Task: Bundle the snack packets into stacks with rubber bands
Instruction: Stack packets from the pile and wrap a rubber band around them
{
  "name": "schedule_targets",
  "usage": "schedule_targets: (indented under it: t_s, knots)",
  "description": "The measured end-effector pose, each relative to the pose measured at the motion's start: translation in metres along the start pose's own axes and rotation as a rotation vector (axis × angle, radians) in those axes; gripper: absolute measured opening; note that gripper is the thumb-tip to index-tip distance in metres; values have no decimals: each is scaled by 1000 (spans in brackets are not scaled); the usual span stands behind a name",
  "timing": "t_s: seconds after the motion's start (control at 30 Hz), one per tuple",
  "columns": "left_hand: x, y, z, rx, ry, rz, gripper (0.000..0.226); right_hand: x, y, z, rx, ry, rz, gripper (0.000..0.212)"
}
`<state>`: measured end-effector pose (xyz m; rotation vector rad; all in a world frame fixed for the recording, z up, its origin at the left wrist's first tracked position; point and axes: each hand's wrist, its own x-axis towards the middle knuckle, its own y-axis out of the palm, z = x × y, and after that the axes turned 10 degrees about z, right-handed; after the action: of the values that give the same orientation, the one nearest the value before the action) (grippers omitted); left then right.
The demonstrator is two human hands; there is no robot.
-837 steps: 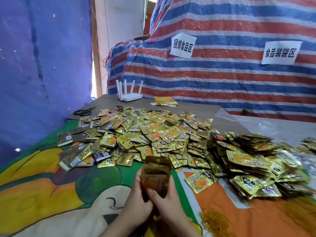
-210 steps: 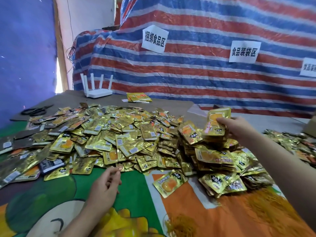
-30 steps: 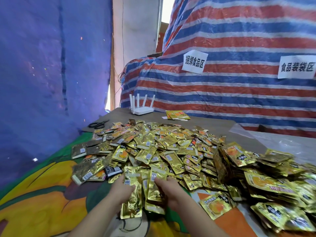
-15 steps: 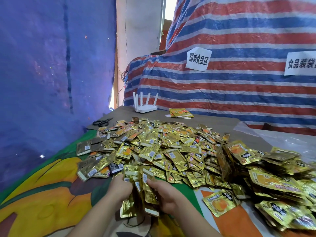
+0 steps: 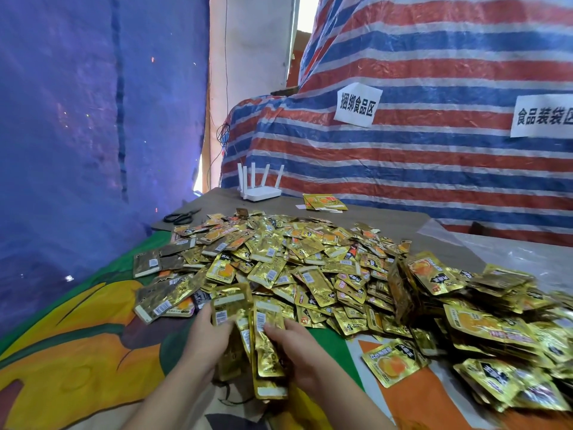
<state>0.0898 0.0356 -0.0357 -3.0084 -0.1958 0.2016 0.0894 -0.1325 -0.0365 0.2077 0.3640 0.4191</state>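
Low in the middle of the frame, both hands work one handful of gold packets. The step in hand looks like gathering and squaring — the packets are fanned and uneven, some standing taller at the back, one long sachet hanging down toward the bottom edge. No rubber band is on them, and I cannot make one out on either hand.

The left hand grips the fan from its left side, fingers curled round the outer packets. The right hand closes on the right side, its thumb lying across the front packet just under the barcode and its fingers hidden behind the stack. Both grips are closed on the handful, neither wide open nor clenched tight; the packets have room to slide.

The next move, as I judge it, calls for tapping the edges level so the stack is flush, then passing it to one hand so the other can fetch a band — a slack hold may let the foil slip.

Right of the hands, one packet lies face up alone on the orange part of the cloth covering the desk. Beyond, the loose heap spreads across the middle of the frame, and a thicker pile sits at the right edge. Farther back, scissors lie at the left, with a white router and a few packets by the striped tarp.
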Motion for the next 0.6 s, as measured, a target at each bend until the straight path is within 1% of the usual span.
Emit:
schedule_targets:
  t_s: [0.07, 0.1, 0.13, 0.17, 0.2, 0.23, 0.27, 0.3, 0.37, 0.4, 0.47, 0.53, 0.6]
  knots:
    - [-3, -3, -4, -109, 37, -10, 61, -6, -4, 6, 1, -83, -84, 22]
    - [-5, -5, -5, -189, 56, 11, 67, -9, -8, 9, 5, -141, -154, 22]
    - [-6, -7, -7, -259, 69, 41, 67, -12, -12, 14, 10, -201, -231, 22]
    - [-10, -7, -10, -295, 78, 84, 61, -14, -16, 18, 2, -255, -307, 22]
    - [-15, -5, -13, -304, 84, 135, 48, -17, -19, 22, -16, -302, -374, 23]
    - [-21, -2, -16, -302, 91, 183, 36, -19, -22, 25, -48, -346, -425, 25]
    - [-26, 3, -19, -304, 101, 226, 29, -21, -23, 27, -78, -384, -458, 28]
    - [-32, 9, -23, -305, 114, 268, 26, -23, -22, 27, -107, -415, -474, 28]
    - [-42, 24, -26, -248, 156, 321, 24, -28, -14, 23, -137, -465, -450, 22]
    - [-46, 32, -27, -196, 181, 317, 23, -30, -8, 19, -138, -481, -417, 19]
    - [-53, 47, -19, -121, 209, 266, 24, -36, 4, 5, -176, -488, -373, 21]
    - [-59, 57, -5, -65, 222, 217, 29, -43, 9, -11, -223, -488, -371, 18]
    - [-65, 62, 8, -15, 211, 220, 36, -50, 9, -23, -270, -480, -371, 25]
